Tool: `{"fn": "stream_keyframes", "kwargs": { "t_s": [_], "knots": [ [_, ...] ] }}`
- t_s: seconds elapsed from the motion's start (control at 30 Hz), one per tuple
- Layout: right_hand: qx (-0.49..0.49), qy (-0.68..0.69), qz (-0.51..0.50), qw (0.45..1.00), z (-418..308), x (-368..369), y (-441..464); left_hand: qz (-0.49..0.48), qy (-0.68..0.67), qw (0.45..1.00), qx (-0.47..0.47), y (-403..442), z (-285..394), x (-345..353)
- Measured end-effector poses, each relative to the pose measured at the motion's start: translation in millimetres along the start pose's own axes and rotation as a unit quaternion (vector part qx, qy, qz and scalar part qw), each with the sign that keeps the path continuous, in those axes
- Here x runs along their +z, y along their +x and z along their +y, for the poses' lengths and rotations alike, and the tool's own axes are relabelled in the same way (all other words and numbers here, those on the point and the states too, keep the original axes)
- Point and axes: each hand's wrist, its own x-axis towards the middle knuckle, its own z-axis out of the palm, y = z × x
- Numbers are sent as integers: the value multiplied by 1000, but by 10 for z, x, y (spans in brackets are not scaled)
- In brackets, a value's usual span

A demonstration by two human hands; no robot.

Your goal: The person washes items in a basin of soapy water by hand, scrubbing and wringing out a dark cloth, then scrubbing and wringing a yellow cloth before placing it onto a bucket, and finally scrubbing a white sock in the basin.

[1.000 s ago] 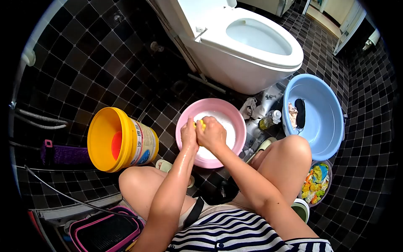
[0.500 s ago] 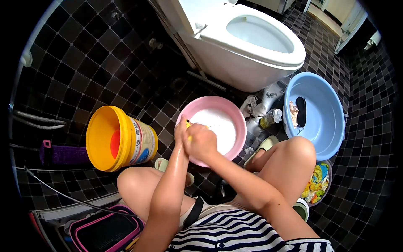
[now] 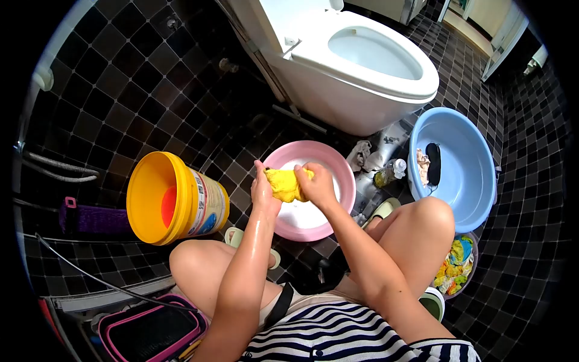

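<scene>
A wet yellow cloth point(image 3: 284, 184) is stretched between my two hands, over a pink basin point(image 3: 345, 181) of whitish, sudsy water. My left hand point(image 3: 264, 192) grips the cloth's left end near the basin's left rim, its forearm wet and shiny. The cloth's right end is in the closed fingers of my right hand point(image 3: 317, 184). Part of the cloth inside each hand is hidden.
A yellow bucket point(image 3: 151, 199) with something red inside lies tilted at left. On the right are a blue basin point(image 3: 461, 175) holding a black item, a bottle point(image 3: 391, 172) and a container of colourful cloths point(image 3: 455, 265). The toilet point(image 3: 362, 90) stands ahead.
My hands were pressed together around the bunched cloth. They have moved apart, and the yellow cloth now shows spread between them.
</scene>
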Motion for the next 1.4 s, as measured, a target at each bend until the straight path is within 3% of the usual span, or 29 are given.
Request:
{"fn": "stream_keyframes", "kwargs": {
  "t_s": [0.03,0.07,0.17,0.2,0.27,0.3,0.37,0.5,0.6,0.63,0.7,0.73,0.77,0.87,0.93,1.07,1.17,1.27,1.4],
  "knots": [
    [-89,-47,41,994,-112,21,-48,-4,11,1000,19,88,-14,-62],
    [-69,-58,1,996,-219,29,-128,-7,22,999,36,174,-24,-137],
    [-232,-77,-34,969,-590,160,-384,-69,99,992,25,355,-14,-360],
    [-232,-78,-35,969,-596,205,-384,-69,98,992,24,314,-54,-376],
    [-134,-236,-24,962,-554,278,-382,-48,147,988,-12,209,-230,-372],
    [-90,-200,6,976,-488,215,-270,12,128,992,-13,81,-306,-206],
    [31,-216,3,976,-326,109,-63,13,165,986,19,-160,-336,-8],
    [-7,-207,-7,978,-462,143,-161,-16,157,986,44,-99,-272,-80],
    [-121,-202,-20,972,-649,229,-371,-122,125,985,-6,162,-203,-410],
    [-157,-220,-22,963,-677,245,-399,-112,110,988,-4,165,-263,-388],
    [-36,-225,-7,974,-490,193,-223,-51,104,993,10,27,-361,-198],
    [-8,-225,8,974,-409,132,-146,-12,196,980,16,-133,-349,-58],
    [40,-227,2,973,-338,79,-81,-40,205,978,10,-43,-417,-133],
    [67,-176,18,982,70,70,4,-78,172,981,38,-46,-275,-83],
    [136,13,3,991,209,71,28,-109,101,986,71,-207,-25,109],
    [247,102,-34,963,155,-74,13,-85,124,982,112,36,-66,-57],
    [257,219,-5,941,293,-57,55,-122,96,982,105,10,-53,-48],
    [246,229,12,942,271,-103,106,-253,115,954,110,-19,-53,-41],
    [214,263,28,940,164,-187,137,-252,131,953,105,16,-76,-80]
  ]
}}
